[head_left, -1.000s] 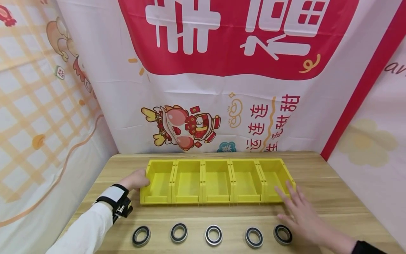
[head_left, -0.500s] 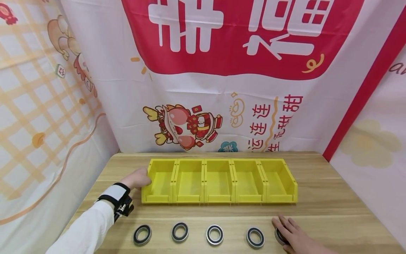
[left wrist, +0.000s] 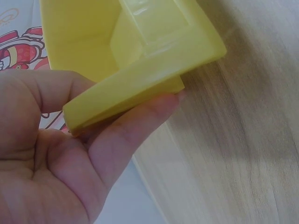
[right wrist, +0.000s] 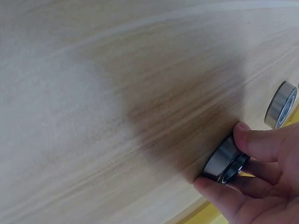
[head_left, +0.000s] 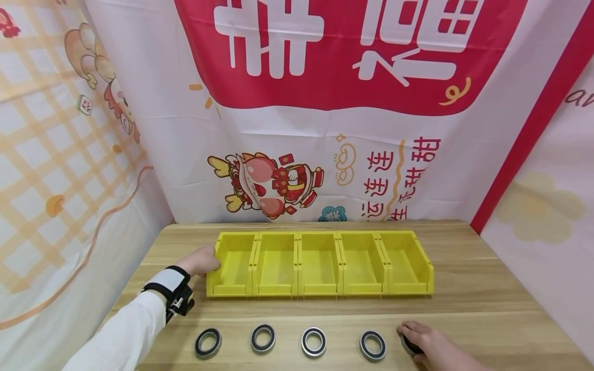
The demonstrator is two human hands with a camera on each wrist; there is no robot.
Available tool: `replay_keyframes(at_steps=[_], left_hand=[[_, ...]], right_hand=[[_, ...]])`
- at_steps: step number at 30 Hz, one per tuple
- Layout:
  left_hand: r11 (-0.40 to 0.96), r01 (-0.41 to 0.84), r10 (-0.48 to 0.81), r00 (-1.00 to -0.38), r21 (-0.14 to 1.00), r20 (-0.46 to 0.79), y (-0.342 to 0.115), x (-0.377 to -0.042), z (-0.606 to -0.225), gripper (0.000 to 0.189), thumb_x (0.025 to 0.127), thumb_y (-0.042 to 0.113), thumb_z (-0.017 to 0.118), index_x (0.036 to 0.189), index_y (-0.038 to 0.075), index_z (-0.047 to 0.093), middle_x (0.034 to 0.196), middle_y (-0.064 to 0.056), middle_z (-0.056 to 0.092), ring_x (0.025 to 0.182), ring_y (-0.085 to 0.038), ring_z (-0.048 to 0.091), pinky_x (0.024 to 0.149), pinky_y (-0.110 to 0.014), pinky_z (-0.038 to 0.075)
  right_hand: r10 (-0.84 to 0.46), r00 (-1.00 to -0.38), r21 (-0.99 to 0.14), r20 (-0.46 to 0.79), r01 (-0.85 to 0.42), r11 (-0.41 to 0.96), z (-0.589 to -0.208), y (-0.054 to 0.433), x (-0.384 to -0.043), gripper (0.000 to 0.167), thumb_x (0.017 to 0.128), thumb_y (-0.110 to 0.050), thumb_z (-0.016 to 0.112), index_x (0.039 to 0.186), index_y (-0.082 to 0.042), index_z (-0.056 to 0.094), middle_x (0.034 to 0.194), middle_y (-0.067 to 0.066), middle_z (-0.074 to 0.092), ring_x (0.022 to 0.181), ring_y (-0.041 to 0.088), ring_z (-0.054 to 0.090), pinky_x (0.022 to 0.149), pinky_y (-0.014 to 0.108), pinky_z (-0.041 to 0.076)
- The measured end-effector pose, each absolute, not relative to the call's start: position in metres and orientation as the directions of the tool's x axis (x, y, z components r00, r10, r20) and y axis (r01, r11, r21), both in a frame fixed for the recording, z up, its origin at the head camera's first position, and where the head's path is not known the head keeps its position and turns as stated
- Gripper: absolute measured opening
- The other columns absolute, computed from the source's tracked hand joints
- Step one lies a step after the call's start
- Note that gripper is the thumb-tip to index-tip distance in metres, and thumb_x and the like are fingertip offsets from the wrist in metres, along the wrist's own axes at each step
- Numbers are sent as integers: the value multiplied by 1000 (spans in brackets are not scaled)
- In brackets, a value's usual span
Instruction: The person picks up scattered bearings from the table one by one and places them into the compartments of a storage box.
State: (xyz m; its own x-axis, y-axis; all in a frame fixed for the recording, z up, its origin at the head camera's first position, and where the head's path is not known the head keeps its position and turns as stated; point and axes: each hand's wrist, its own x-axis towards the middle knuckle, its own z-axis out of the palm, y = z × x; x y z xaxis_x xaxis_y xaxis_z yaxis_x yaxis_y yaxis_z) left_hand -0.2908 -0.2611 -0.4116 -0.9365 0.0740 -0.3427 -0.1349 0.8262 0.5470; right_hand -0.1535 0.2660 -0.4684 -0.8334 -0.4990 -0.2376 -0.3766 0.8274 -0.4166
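Five joined yellow bins, a row of open-fronted compartments [head_left: 317, 290], stand on the wooden table. My left hand [head_left: 202, 260] pinches the left side wall of the leftmost bin [left wrist: 126, 93], thumb on one face and fingers on the other. At the lower right my right hand [head_left: 429, 344] grips the rightmost ball bearing [right wrist: 224, 161] by its outer rim between thumb and fingers; in the head view the hand covers most of it. This bearing is at the table surface, in line with the others.
Left of the right hand, several more ball bearings lie flat in a spaced row, among them one bearing [head_left: 373, 346] nearest that hand and another [head_left: 208, 342] at the far left. A printed cloth [head_left: 278, 129] hangs behind the table [head_left: 297, 312].
My right hand has come down from beside the rightmost bin to the rightmost bearing, and its fingers have closed on the rim. The left hand keeps its hold on the bin wall.
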Motion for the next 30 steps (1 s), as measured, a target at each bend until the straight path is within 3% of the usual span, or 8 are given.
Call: replay_keyframes(at_steps=[5,7,10,12,15,18,22,30], left_hand=[[825,-144,71,-933,547,-353,-261,-290,-411,34,78,1,50,109,-12,48,94,-17,56,81,-24,55,67,-35,52],[828,-143,72,-932,542,-355,-261,-290,-410,33,79,1,50,109,-12,48,93,-17,56,81,-24,55,67,-36,52],[825,-144,76,-930,546,-360,-262,-291,-410,34,79,1,50,111,-12,47,95,-17,57,82,-25,56,68,-36,53],[823,-150,74,-928,549,-364,-262,-291,-411,35,80,1,50,112,-12,47,96,-18,57,83,-25,56,69,-36,53],[814,-154,76,-928,561,-365,-262,-291,-412,35,79,1,50,112,-12,47,97,-18,57,84,-25,56,69,-36,53],[809,-154,79,-928,567,-365,-262,-292,-413,35,79,1,50,112,-11,47,97,-17,57,84,-25,56,69,-36,53],[811,-150,84,-926,565,-367,-262,-293,-414,34,79,1,50,111,-11,47,95,-16,56,82,-24,56,67,-35,52],[820,-151,83,-923,553,-375,-263,-294,-412,35,79,1,50,111,-12,47,95,-17,56,82,-25,55,67,-36,52]], right_hand=[[-516,-819,-416,-250,-391,821,-464,265,-156,51,75,-7,74,123,2,58,120,22,59,107,38,58,83,49,49],[-546,-805,-425,-234,-420,802,-458,264,-158,48,76,-4,72,122,2,59,117,18,61,105,31,60,81,45,51],[-645,-760,-427,-79,-558,711,-445,261,-163,38,75,2,69,112,6,62,104,14,67,93,18,64,74,36,54],[-697,-717,-341,28,-662,667,-429,259,-167,36,69,5,69,105,5,64,96,9,68,84,11,63,68,30,54],[-711,-699,-285,82,-700,655,-398,255,-179,31,66,4,73,97,0,65,82,2,65,71,7,57,58,24,51],[-643,-766,-280,-23,-612,739,-360,251,-193,35,70,-3,76,102,0,66,86,1,66,71,7,55,59,25,51],[-568,-821,-230,-52,-544,807,-323,247,-216,45,73,-9,77,114,4,64,91,9,67,69,11,54,59,26,51],[-547,-837,-158,8,-541,826,-311,247,-264,41,74,-8,77,111,3,64,93,11,68,72,16,58,64,34,53]])
